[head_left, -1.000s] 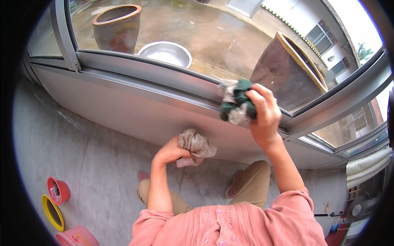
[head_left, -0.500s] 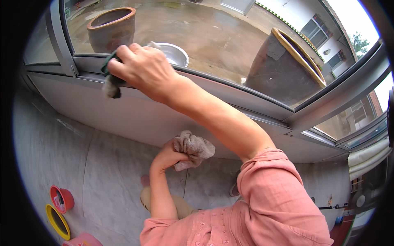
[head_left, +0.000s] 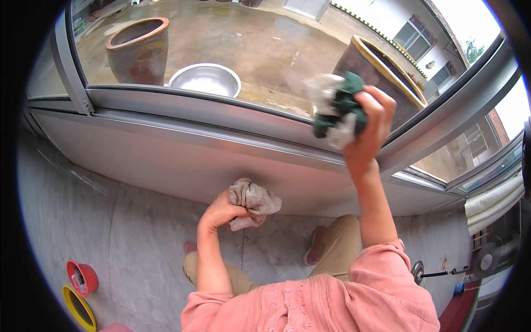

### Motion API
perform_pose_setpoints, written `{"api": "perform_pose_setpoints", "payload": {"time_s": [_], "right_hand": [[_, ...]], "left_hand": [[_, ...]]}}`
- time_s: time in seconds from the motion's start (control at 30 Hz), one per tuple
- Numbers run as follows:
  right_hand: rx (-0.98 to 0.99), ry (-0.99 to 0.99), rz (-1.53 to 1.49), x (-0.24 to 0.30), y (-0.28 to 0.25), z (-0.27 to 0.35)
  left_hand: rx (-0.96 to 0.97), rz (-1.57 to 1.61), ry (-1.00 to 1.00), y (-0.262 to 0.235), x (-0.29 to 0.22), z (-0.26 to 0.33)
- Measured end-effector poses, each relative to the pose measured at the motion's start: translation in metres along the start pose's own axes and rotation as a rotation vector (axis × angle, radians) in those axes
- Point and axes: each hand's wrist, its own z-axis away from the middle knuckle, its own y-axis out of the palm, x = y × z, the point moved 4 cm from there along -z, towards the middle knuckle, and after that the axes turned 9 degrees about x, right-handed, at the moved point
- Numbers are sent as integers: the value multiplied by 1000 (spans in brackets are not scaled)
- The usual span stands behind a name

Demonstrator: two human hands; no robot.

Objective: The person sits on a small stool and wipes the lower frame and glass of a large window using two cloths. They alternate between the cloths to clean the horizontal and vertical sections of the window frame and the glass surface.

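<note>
Two cloths are in my hands, one in each. My left hand (head_left: pixel 221 213) hangs low in front of the grey panel under the window sill (head_left: pixel 182 135), fingers curled tight around a bunched beige rag (head_left: pixel 253 202). That rag looks limp and light, with loose folds spilling out above my knuckles, so I judge it needs a full fist around its middle rather than a pinch at a corner, or the slack will flop and drag.

Further right and higher, my right hand (head_left: pixel 368 124) is raised against the window glass (head_left: pixel 260 44), fingers clamped over a green and white cloth (head_left: pixel 337 108) wadded into a ball. It seems soft too, perhaps damp, though I cannot tell for sure. A wad like this should slide easily on smooth glass, so pressing through my palm with the fingers wrapped over the top looks the surest hold. Neither cloth is fragile or heavy.
</note>
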Motion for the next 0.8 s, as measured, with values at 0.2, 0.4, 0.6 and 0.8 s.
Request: {"api": "perform_pose_setpoints", "payload": {"time_s": [0.2, 0.4, 0.6, 0.8], "right_hand": [[116, -172, -41, 15, 17, -17], [-144, 339, 9, -67, -52, 43], [261, -90, -80, 25, 19, 14], [-173, 285, -145, -73, -53, 38]], "left_hand": [[-10, -134, -78, 5, 2, 6], [-34, -66, -6, 7, 2, 13], [-3, -118, -30, 20, 1, 5], [-59, -124, -39, 25, 13, 26]]}}
